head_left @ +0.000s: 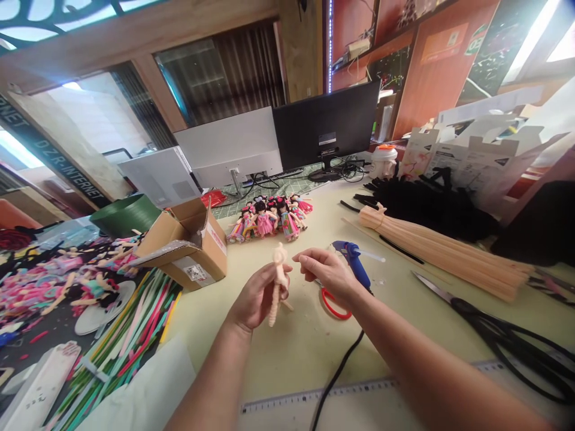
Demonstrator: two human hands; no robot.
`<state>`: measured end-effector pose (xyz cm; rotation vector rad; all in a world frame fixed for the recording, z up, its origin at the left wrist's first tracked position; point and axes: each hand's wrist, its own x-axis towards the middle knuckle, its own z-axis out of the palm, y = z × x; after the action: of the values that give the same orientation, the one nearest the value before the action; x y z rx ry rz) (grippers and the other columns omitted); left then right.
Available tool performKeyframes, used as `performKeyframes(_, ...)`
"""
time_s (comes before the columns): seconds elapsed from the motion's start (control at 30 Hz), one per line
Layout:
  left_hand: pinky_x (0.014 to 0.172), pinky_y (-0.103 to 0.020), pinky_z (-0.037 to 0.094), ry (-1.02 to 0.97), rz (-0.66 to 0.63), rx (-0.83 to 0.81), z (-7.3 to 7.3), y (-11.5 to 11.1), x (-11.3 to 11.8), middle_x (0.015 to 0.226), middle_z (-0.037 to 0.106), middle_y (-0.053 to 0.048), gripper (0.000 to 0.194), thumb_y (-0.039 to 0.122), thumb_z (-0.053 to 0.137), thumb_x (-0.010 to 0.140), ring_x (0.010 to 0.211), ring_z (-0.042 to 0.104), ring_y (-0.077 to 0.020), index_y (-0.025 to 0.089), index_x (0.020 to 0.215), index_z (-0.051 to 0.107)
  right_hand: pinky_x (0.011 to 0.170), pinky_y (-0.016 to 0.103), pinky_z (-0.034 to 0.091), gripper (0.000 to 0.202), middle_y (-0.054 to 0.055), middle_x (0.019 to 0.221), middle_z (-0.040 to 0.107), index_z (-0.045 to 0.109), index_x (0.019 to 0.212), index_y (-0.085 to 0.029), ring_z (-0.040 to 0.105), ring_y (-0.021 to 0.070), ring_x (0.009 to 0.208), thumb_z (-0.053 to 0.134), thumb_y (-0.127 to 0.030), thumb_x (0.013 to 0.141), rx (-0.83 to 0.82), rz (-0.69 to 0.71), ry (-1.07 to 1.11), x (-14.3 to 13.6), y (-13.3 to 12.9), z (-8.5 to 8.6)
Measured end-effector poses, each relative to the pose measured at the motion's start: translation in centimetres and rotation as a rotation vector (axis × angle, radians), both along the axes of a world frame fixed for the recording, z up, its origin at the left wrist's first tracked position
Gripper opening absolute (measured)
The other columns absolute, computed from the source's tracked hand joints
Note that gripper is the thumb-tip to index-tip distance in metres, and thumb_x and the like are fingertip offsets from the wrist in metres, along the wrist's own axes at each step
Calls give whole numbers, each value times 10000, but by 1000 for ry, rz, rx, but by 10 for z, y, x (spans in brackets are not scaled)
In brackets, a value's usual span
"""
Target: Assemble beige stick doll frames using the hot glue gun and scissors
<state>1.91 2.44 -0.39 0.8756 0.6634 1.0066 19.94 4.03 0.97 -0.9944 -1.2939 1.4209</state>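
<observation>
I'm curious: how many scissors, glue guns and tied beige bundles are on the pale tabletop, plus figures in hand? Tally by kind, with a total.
Scissors: 2 (black-handled scissors, red-handled scissors)
Blue glue gun: 1
Beige pipe-cleaner bundle: 1
Beige pipe-cleaner figure, in the left hand: 1
Total: 5

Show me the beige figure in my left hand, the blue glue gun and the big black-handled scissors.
Beige figure (pixel 281 273): head view, on its upper body.
Blue glue gun (pixel 359 268): head view, on its handle.
Black-handled scissors (pixel 483 323): head view, on the black handle part.
</observation>
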Motion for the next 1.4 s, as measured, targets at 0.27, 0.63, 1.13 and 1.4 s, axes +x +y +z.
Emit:
performKeyframes(0.27, 760, -277, 448, 238, 117, 113, 9, -2, 3, 833, 652, -48, 307, 337, 722, 746, 801, 611, -156, 155, 983, 651, 495, 235, 282, 300, -35, 571, 476, 667, 842, -138, 390, 83, 517, 609, -425, 771, -6, -52, 78, -1, 4, -2)
performKeyframes(0.63, 634, -227, 417, 364, 302, 105, -13, -5, 8, 718, 613, -16, 333, 376, 785, 653, 701, 585, -122, 132, 827, 640, 632, 250, 397, 343, 36, 767, 634, 720, 926, -146, 530, 116, 675, 686, -412, 714, -21, 54, -4, 9, 4, -6)
performKeyframes(1.13, 673, -242, 448, 251, 207, -13, -26, -6, 8, 712, 600, -1, 282, 294, 812, 623, 679, 553, -109, 131, 786, 651, 641, 259, 402, 244, 3, 731, 620, 683, 816, -160, 514, 123, 663, 642, -389, 744, 52, -78, -103, 3, 4, -22)
performKeyframes(1.4, 652, -229, 439, 281, 210, 1, -27, -10, 14, 724, 616, -7, 308, 262, 821, 600, 672, 547, -112, 132, 836, 672, 633, 272, 410, 220, 11, 693, 629, 665, 724, -167, 541, 153, 677, 645, -386, 734, 164, -23, -280, 4, -4, -16)
